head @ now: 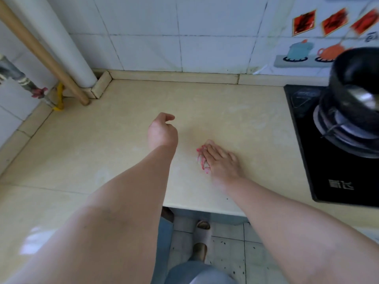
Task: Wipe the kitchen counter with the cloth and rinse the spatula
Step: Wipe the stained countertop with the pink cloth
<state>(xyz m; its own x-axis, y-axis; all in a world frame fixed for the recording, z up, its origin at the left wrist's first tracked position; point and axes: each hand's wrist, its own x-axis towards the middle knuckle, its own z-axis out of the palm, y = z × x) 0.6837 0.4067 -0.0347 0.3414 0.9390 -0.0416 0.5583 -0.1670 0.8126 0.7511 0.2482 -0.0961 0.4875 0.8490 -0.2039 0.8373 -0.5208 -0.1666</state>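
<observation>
White-tiled kitchen corner; pale beige counter [235, 111] ran from a white pipe [67, 44] and a wooden pole [41, 52] at the left to a black gas hob [303, 144] at the right. Counter surface bare apart from the hands.

Right hand [220, 161] lay palm-down and flat on the counter, pressing a small pink-and-white cloth [202, 158]; only its bunched edge showed past the fingers. Cloth looked thin, soft and light, probably damp; judged that it would crumple and slide easily, so best kept under a spread palm with fingers pinning the leading edge rather than pinched at a corner.

Left hand [163, 130] hovered above the counter, well apart from the cloth, fingers loosely curled, holding nothing.

Spatula not in view; could not tell where it lay. Sink not in view either.

Containers: one dark pot [356, 78] sat on the hob burner [344, 128], blurred. Something shiny and metallic showed at its near side; could not tell what it was, nor whether the pot held anything.

Judgement: wiping in hand, rinsing not yet begun
</observation>
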